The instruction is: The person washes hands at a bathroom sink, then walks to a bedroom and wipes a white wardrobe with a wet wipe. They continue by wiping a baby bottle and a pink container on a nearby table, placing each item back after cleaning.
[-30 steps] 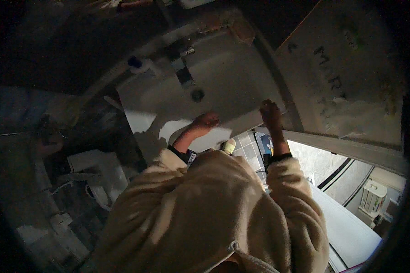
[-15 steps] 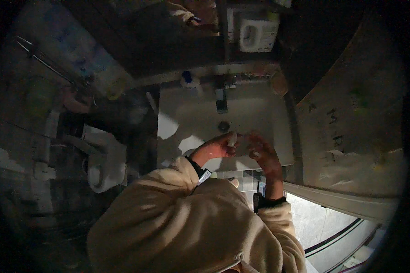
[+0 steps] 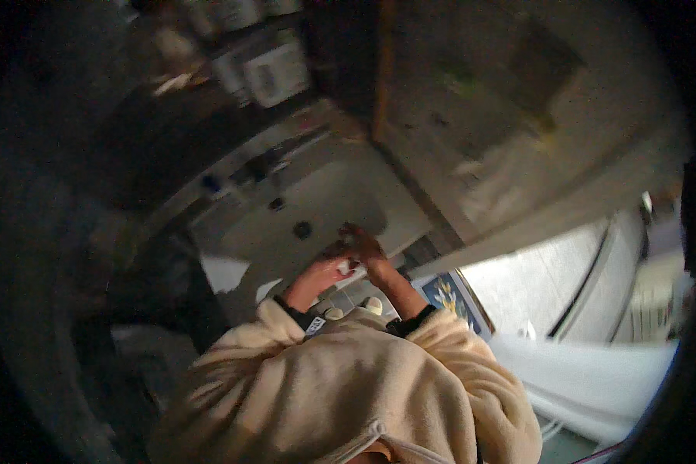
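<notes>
Over the pale, shadowed sink (image 3: pixel 334 192), left hand (image 3: pixel 329 268) and right hand (image 3: pixel 366 246) overlap — their grip unclear.

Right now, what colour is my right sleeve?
Your right sleeve is plain beige, shown best in the head view.

A washbasin (image 3: pixel 336 182), faucet (image 3: pixel 277 203) and drain (image 3: pixel 302 230) show a bathroom.
</notes>
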